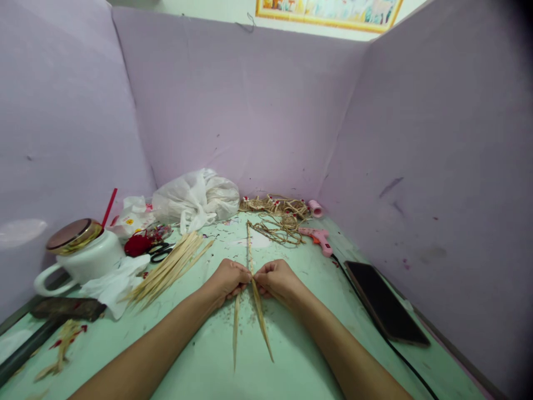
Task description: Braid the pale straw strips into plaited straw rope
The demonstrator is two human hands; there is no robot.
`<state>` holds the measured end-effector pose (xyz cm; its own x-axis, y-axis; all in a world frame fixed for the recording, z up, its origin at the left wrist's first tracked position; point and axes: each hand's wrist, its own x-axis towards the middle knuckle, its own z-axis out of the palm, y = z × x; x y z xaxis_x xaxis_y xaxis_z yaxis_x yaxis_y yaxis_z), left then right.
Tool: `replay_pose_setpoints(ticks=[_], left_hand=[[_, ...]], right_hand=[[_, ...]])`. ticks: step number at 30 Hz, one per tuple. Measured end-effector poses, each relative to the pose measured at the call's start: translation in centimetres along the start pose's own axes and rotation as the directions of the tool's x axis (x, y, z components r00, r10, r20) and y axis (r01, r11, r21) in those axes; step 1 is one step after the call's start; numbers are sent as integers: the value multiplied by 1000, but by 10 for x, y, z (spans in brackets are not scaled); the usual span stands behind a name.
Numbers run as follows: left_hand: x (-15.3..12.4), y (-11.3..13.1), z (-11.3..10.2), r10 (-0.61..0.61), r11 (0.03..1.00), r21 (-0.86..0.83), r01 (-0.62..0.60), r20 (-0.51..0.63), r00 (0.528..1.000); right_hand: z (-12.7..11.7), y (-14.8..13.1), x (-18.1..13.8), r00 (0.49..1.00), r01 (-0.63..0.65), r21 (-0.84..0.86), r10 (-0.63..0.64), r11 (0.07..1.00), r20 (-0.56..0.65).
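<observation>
Both my hands meet at the middle of the green table. My left hand and my right hand are closed, pinching thin dried straw strips where they cross. One strip runs away from me past the knuckles; two ends splay toward me on the table. A bundle of loose straw strips lies to the left of my left hand.
A white mug with a gold lid, scissors, red thread and a white plastic bag sit at the left and back. Twine tangle, a pink glue gun and a phone with cable lie right. Purple panels enclose the table.
</observation>
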<state>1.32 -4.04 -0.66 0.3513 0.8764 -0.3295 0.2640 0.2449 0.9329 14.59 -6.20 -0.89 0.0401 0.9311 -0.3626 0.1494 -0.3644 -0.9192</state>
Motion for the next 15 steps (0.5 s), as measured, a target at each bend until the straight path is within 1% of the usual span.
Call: replay_pose_setpoints(ticks=[2, 3, 7, 9, 12, 15], left_hand=[[1, 0, 0, -13, 1000, 8, 13, -18, 1000], [2, 0, 0, -16, 1000, 14, 17, -22, 1000], [2, 1, 1, -25, 998, 54, 26, -10, 1000], [1, 3, 1, -24, 997, 77, 24, -6, 1000], [0, 6, 2, 0, 994, 106, 1, -9, 1000], [-1, 5, 1, 31, 993, 112, -31, -2, 1000]], right_hand=[[2, -3, -1, 999, -40, 25, 39, 999, 18], [2, -4, -2, 999, -39, 30, 39, 999, 23], [1, -4, -1, 999, 32, 21, -32, 999, 10], [-2, -5, -1, 998, 62, -39, -61, 997, 20], [-10, -11, -2, 992, 79, -114, -68, 990, 102], [-15, -16, -2, 981, 54, -101, -34, 993, 191]])
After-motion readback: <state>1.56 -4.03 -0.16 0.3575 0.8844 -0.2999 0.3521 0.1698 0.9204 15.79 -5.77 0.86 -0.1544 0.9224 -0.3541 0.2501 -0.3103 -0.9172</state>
